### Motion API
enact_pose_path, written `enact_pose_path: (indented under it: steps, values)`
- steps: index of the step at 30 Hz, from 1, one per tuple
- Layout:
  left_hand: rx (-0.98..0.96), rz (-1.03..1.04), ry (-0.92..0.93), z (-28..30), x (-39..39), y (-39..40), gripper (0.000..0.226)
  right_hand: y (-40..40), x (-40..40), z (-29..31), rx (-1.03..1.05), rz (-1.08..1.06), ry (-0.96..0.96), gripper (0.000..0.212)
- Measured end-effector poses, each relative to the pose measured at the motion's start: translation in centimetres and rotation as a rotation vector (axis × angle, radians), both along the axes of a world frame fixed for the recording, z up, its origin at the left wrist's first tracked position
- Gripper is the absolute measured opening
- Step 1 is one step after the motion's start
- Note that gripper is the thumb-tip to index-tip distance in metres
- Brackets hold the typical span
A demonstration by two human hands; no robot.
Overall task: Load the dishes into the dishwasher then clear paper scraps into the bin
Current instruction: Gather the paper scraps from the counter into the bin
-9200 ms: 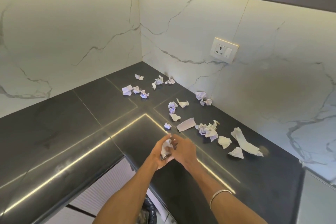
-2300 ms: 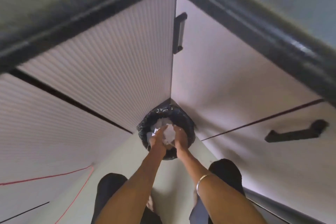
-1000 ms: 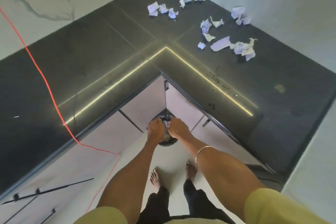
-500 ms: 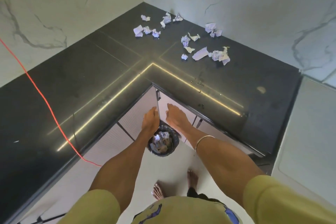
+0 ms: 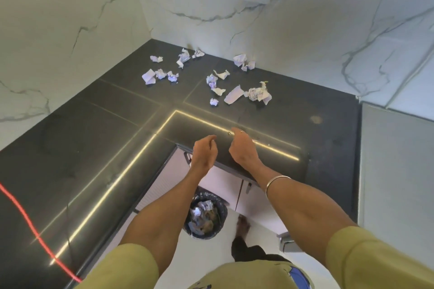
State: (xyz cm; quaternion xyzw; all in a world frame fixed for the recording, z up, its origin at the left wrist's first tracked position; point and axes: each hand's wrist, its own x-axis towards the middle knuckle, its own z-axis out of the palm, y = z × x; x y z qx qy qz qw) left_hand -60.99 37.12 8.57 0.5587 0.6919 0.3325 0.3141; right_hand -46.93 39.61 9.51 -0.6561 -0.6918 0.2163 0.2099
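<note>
I have both hands raised over the front edge of the dark desk [image 5: 98,138], the left hand [image 5: 203,151] and right hand [image 5: 242,148] side by side, fingers loosely curled and holding nothing. The paper scraps [image 5: 231,95] lie scattered on the desk beyond my fingers, toward the corner. The bin [image 5: 206,218] sits on the floor below my hands, with crumpled paper in it.

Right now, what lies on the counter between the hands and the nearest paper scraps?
Nothing: in the head view that stretch of black countertop is bare between the left hand, right hand and the nearest paper scraps.
</note>
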Motion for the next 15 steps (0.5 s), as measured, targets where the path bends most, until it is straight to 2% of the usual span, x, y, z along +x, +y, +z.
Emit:
enact_pose_path:
  steps: [4,10,15]
  values:
    - [0.042,-0.024,0.056,0.3,1.4,5.5,0.038,5.4,2.2,-0.6,-0.026,-0.053,-0.020,0.035]
    - [0.042,-0.035,0.046,0.8,4.5,13.3,0.039,11.5,5.5,1.0,-0.029,-0.108,-0.044,0.058]
    - [0.004,-0.070,0.013,0.9,6.3,17.2,0.037,15.2,7.7,1.4,0.001,-0.170,-0.009,0.052]
